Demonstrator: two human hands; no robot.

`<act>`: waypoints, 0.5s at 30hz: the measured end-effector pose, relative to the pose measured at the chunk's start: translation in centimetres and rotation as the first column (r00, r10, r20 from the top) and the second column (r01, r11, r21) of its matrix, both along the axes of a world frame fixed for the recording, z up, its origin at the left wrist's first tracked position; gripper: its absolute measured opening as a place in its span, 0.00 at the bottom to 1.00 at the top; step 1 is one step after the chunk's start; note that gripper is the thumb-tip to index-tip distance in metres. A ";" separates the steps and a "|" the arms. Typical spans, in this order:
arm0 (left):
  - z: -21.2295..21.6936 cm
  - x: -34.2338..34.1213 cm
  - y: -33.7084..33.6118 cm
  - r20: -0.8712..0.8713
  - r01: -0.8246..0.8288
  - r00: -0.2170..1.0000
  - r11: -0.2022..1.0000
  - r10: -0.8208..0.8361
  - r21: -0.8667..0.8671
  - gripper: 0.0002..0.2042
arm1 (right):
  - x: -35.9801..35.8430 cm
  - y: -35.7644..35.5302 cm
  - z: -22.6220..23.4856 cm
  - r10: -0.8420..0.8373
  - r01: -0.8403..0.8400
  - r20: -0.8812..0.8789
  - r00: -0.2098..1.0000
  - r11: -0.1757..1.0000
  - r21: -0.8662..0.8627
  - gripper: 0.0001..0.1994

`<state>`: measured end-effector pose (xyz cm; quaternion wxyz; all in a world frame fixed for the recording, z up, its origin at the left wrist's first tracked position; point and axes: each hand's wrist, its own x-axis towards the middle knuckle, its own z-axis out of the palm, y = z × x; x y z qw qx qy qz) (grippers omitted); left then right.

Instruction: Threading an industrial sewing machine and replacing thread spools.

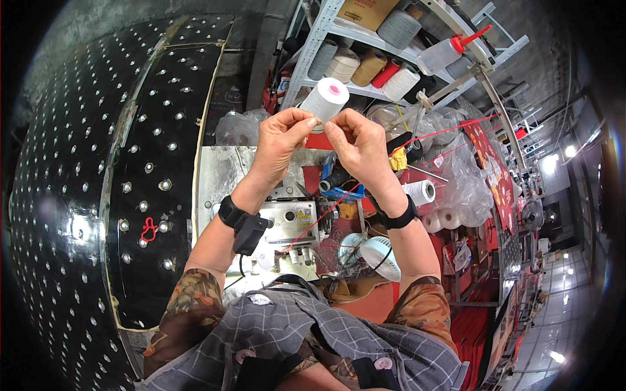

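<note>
My left hand (282, 144) and my right hand (360, 144) are raised close together, each pinching with thumb and forefinger. Whatever lies between the fingertips is too small to make out. Just beyond them stands a white thread cone (324, 98) with a pink centre. Below my hands is a pale sewing machine (287, 221) on a metal table. A red thread (427, 136) runs in from the upper right toward my right hand, and more red thread slants down to the machine.
A black table (163, 130) studded with metal balls fills the left. Behind, a metal shelf (315, 49) holds yarn cones. A red-nozzled bottle (438, 57) hangs at upper right. A small fan (379, 257), a lying white cone (420, 191) and plastic bags (466, 195) are at right.
</note>
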<state>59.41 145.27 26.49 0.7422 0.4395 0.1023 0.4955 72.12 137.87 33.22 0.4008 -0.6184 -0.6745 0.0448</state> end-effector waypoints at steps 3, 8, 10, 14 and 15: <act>0.2 0.0 -0.3 0.034 0.010 0.999 1.000 -0.010 0.020 0.04 | 0.5 0.4 0.1 0.063 -0.065 -0.115 0.991 0.998 -0.014 0.10; 0.4 -0.5 -0.5 -0.008 -0.012 1.000 0.987 0.013 0.162 0.04 | 0.8 0.2 0.6 0.141 -0.181 -0.317 0.938 0.978 -0.102 0.15; 0.3 -0.4 -0.5 -0.021 -0.009 1.000 0.987 0.012 0.161 0.04 | 0.9 0.2 0.7 0.136 -0.176 -0.293 0.946 0.978 -0.114 0.15; 0.1 -0.2 -0.6 -0.007 -0.006 1.000 0.986 0.007 0.169 0.05 | 0.9 0.2 0.7 0.135 -0.178 -0.285 0.949 0.976 -0.128 0.15; 0.0 -0.2 -0.6 -0.002 -0.011 1.000 0.985 0.011 0.171 0.05 | 0.9 0.2 0.7 0.135 -0.177 -0.285 0.949 0.976 -0.128 0.15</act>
